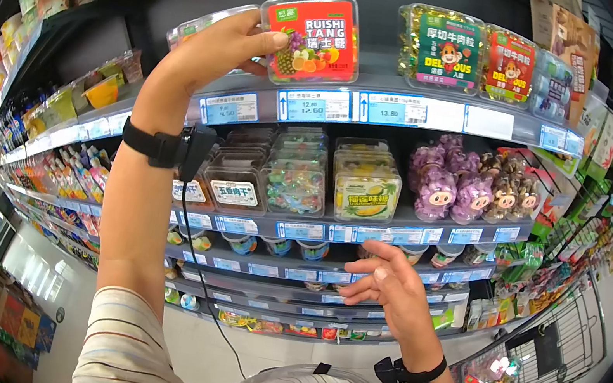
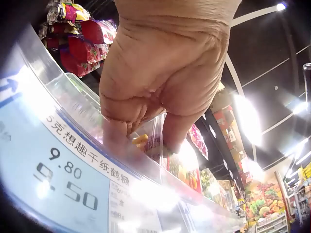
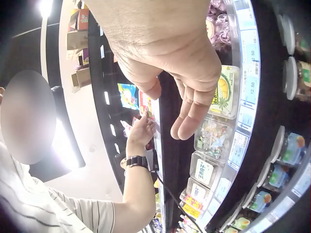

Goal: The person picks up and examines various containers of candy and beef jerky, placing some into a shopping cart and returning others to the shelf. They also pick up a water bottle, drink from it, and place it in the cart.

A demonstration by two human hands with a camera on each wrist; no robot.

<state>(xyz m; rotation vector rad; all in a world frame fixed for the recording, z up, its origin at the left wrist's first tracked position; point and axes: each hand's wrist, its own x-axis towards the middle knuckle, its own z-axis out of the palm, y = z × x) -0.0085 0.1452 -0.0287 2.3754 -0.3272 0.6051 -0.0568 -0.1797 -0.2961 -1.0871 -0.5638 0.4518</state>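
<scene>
On the upper shelf, a clear plastic candy box (image 1: 319, 36) with a red "RUISHI TANG" fruit label stands at the front. My left hand (image 1: 221, 42) grips its left side, thumb over the label's edge and the other fingers mostly hidden behind. Beside it, partly covered by that hand, is another clear box (image 1: 209, 21). Lower down, my right hand (image 1: 394, 290) hangs in front of the shelf edge with loosely bent fingers and nothing in them. The durian candy box (image 1: 366, 188) is on the shelf above it. In the right wrist view, the right palm (image 3: 165, 53) faces the shelves.
Beef-snack boxes (image 1: 443, 54) stand farther right on the upper shelf. Below are clear tubs of wrapped candy (image 1: 296, 178) and purple bagged sweets (image 1: 441, 183). Price labels (image 1: 314, 106) line the shelf edges. A wire shopping cart (image 1: 534, 357) holding packages is at lower right. A cable (image 1: 195, 262) trails from the left wrist.
</scene>
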